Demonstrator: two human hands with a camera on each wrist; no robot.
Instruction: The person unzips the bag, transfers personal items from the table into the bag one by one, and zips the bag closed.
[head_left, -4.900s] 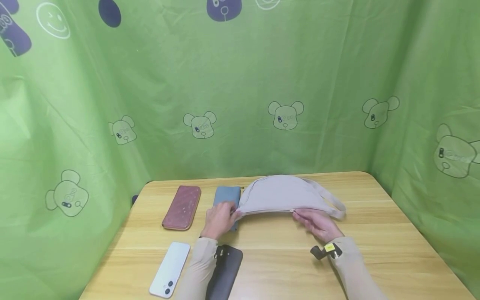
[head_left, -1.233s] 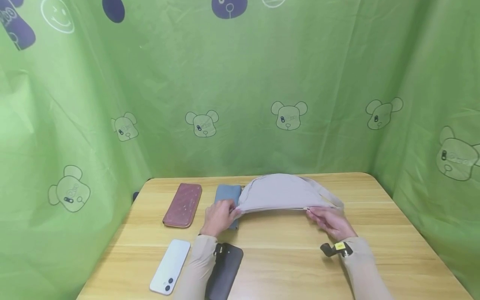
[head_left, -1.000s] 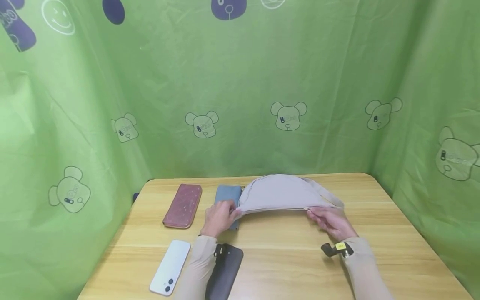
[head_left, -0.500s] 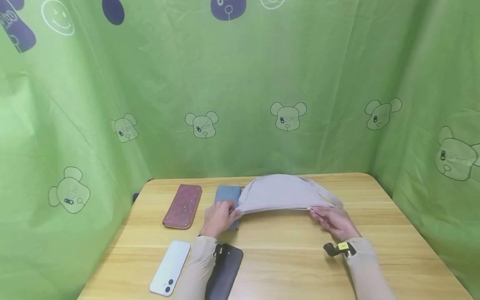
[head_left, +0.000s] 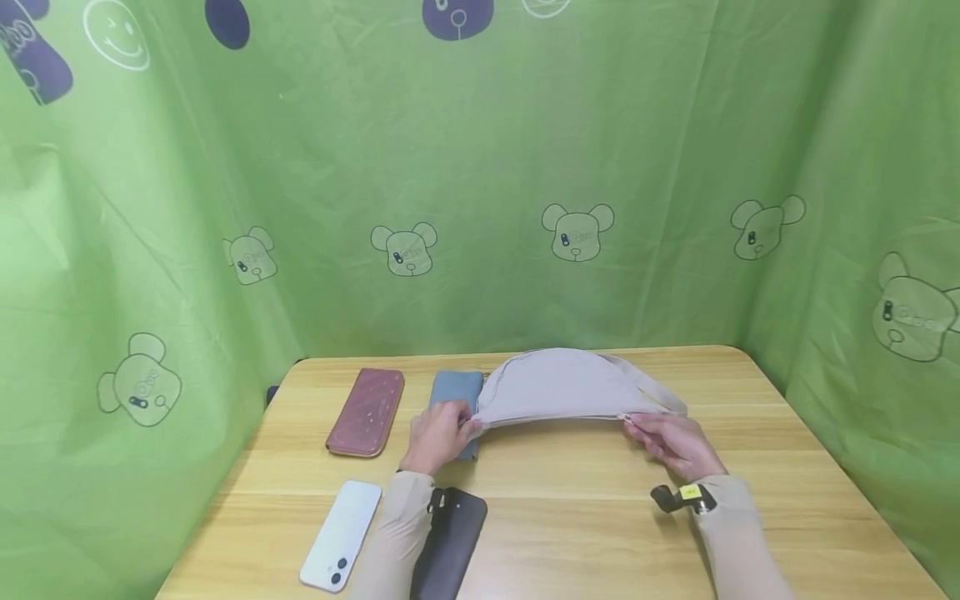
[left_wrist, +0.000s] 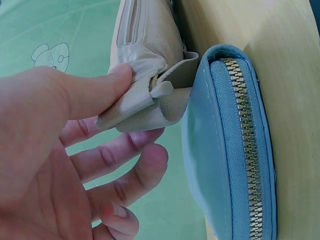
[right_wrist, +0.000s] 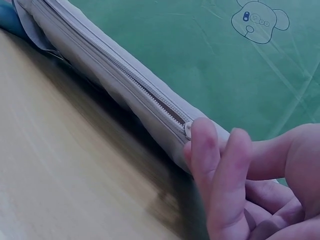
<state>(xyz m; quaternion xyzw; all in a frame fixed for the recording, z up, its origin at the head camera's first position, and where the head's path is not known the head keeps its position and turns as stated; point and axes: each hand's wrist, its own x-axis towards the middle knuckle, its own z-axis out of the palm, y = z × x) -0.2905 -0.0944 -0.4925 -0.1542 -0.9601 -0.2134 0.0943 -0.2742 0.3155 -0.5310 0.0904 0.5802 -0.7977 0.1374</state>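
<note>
A pale grey-beige belt bag [head_left: 562, 385] lies at the back of the table, its zipped edge facing me. My left hand [head_left: 437, 435] pinches the bag's left end between thumb and fingers; in the left wrist view the thumb presses on the fabric beside the strap joint [left_wrist: 162, 90]. My right hand [head_left: 678, 443] pinches the zipper pull [right_wrist: 188, 130] near the bag's right end. Behind the pull, the zipper teeth [right_wrist: 145, 92] stand apart in a narrow gap. Right beside the left hand is a blue zip wallet [head_left: 457, 385], partly covered by that hand.
A dark red wallet [head_left: 366, 412] lies at the left rear of the wooden table [head_left: 570, 533]. Nearer me are a white phone [head_left: 341, 533] and a black phone [head_left: 450, 542], the latter partly under the left forearm. Green curtains [head_left: 480, 167] surround the table.
My right hand has drawn the zipper pull rightward along the bag's edge, from near its middle to near the right end, slowing lately. My left hand has kept its grip in place.
</note>
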